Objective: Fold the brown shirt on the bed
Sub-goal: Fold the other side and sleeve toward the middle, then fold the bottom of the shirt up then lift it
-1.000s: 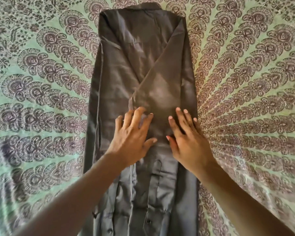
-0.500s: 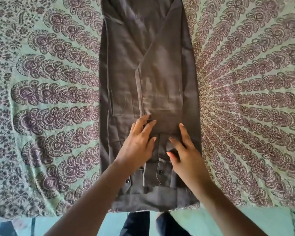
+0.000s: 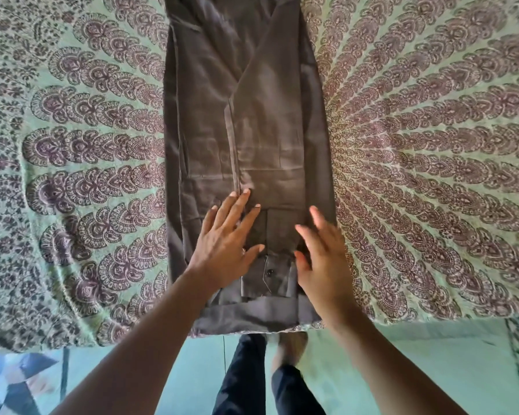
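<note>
We are pressing left hand, fingers straight, flat on long narrow-folded brown cotton shirt; right hand lying open at its 5 o'clock edge, gripping nothing.

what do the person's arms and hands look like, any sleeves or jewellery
Both forearms are bare with no sleeves in view. The left hand seems to have a small ring on a finger, though it is too small to be sure. The right hand shows no ring or watch, and its fingers are slightly motion-blurred. The fingernails look pale.

Left hand lay flat, fingers straight and spread; right hand open beside it, fingers extended, blurred; both forearms bare
</note>
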Tool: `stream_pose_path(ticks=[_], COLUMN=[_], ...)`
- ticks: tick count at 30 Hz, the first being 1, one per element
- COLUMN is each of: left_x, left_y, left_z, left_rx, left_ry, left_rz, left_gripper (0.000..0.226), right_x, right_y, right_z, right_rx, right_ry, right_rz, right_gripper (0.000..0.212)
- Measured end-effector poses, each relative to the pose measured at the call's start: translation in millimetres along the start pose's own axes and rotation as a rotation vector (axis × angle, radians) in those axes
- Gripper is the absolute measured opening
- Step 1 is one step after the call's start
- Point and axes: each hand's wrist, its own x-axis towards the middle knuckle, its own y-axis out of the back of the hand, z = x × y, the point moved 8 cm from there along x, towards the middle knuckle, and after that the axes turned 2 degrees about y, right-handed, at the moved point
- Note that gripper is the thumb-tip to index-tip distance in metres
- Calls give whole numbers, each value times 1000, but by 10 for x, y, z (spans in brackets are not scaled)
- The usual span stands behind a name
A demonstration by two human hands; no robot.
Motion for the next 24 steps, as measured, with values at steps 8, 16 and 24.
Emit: stream_pose_path(ticks=[8,16,24], left_x=[-90,-362,-902], left_y=[-213,367,289], left_z=[-61,-526,-1188], left_rx=[139,-66,153], left_ry=[40,68,-16], left_rz=[-83,-13,-212], left_gripper=[78,68,114], right_x=[-64,-12,-61], right_y=[-299,133,239], right_z=[143,277,362], right_rx=[-467,-413,-721], right_ry=[258,361,685], right_rz=[-352,-234,-545], right_gripper=[64,75,114])
